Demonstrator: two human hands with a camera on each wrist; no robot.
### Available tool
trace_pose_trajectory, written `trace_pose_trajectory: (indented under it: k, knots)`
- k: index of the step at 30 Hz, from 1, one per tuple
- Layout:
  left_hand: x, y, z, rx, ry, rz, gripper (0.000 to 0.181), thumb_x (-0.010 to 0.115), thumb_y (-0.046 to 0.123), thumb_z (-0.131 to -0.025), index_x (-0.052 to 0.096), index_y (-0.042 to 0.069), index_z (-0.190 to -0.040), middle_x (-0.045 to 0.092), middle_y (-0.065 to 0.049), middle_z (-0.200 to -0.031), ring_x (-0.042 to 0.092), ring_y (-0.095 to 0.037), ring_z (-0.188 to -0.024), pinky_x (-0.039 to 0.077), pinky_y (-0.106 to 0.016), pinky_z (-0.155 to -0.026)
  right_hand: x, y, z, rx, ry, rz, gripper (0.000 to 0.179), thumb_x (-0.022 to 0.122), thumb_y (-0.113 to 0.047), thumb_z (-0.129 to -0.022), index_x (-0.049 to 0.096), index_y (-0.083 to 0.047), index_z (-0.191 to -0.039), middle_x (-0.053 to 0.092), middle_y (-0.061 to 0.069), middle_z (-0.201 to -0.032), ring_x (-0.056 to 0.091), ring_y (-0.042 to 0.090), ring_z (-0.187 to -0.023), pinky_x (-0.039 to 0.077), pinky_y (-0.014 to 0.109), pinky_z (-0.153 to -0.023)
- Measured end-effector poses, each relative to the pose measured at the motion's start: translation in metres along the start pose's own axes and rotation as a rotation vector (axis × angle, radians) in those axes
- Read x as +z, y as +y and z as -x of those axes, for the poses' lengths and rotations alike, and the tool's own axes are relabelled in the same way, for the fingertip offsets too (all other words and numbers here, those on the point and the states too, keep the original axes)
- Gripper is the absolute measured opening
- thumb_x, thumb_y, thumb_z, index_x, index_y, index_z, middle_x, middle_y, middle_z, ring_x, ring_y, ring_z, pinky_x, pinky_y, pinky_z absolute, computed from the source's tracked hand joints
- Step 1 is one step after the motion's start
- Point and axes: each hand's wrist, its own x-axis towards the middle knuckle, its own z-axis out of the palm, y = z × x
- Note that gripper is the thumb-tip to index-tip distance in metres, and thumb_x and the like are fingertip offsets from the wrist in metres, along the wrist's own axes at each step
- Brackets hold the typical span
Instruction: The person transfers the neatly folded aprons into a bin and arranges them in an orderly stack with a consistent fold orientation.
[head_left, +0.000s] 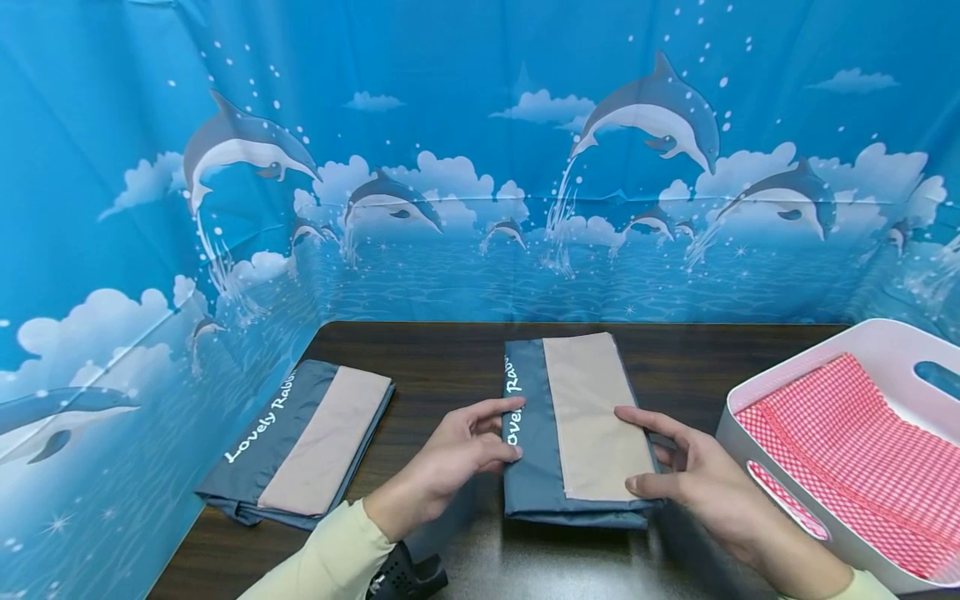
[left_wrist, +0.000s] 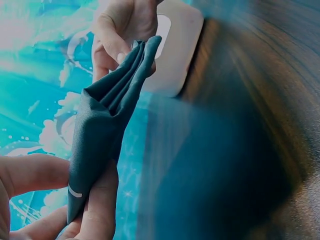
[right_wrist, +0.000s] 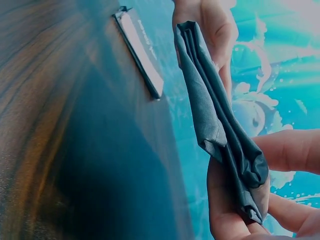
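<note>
In the head view both hands hold a folded dark blue-grey cloth with a beige panel and white lettering, partly covered by the fingers. My left hand pinches its left edge, fingers on both faces in the left wrist view. My right hand grips the right edge, thumb and a finger over the beige panel. In the right wrist view the folded layers of the cloth show edge-on, raised over the tabletop. A matching folded cloth, lettered "Lovely Rabb", lies on the table to the left.
A white plastic basket stands at the right of the dark wood table, with red-and-white checked cloth in it. A blue dolphin-print curtain hangs behind and along the left side. Something black sits beneath my left wrist.
</note>
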Motion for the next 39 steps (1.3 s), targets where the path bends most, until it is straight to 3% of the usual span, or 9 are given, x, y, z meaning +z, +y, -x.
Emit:
trace_pose_trajectory:
  k: [13, 22, 33, 39]
  knots:
    - [-0.003, 0.015, 0.006, 0.037, -0.022, 0.024, 0.065, 0.074, 0.004, -0.095, 0.057, 0.018, -0.157, 0.059, -0.004, -0.118, 0.067, -0.009, -0.088, 0.059, -0.032, -0.088, -0.006, -0.013, 0.006, -0.053, 0.016, 0.033, 0.088, 0.082, -0.003, -0.089, 0.042, -0.017, -0.166, 0.036, 0.021, -0.170, 0.064, 0.027, -0.128, 0.062, 0.036, -0.090]
    - [-0.002, 0.016, 0.008, 0.040, -0.023, 0.027, 0.066, 0.074, 0.003, -0.095, 0.056, 0.017, -0.157, 0.061, -0.003, -0.116, 0.068, -0.008, -0.089, 0.058, -0.031, -0.087, -0.006, -0.014, 0.007, -0.056, 0.021, 0.058, 0.088, 0.083, -0.004, -0.090, 0.042, -0.017, -0.166, 0.036, 0.021, -0.171, 0.061, 0.030, -0.134, 0.062, 0.035, -0.090]
    - [-0.001, 0.015, 0.007, 0.024, -0.013, 0.030, 0.064, 0.074, 0.002, -0.095, 0.059, 0.020, -0.155, 0.059, -0.004, -0.115, 0.068, -0.009, -0.088, 0.059, -0.031, -0.086, -0.005, -0.013, 0.009, -0.060, 0.019, 0.055, 0.089, 0.081, -0.003, -0.091, 0.039, -0.015, -0.168, 0.039, 0.024, -0.168, 0.064, 0.027, -0.126, 0.063, 0.035, -0.089]
    - [-0.001, 0.016, 0.005, 0.024, -0.016, 0.027, 0.064, 0.073, 0.002, -0.095, 0.059, 0.021, -0.155, 0.058, -0.005, -0.116, 0.068, -0.009, -0.089, 0.059, -0.032, -0.087, -0.006, -0.014, 0.009, -0.054, 0.023, 0.059, 0.088, 0.082, -0.004, -0.090, 0.041, -0.017, -0.167, 0.036, 0.021, -0.171, 0.058, 0.033, -0.136, 0.062, 0.035, -0.090]
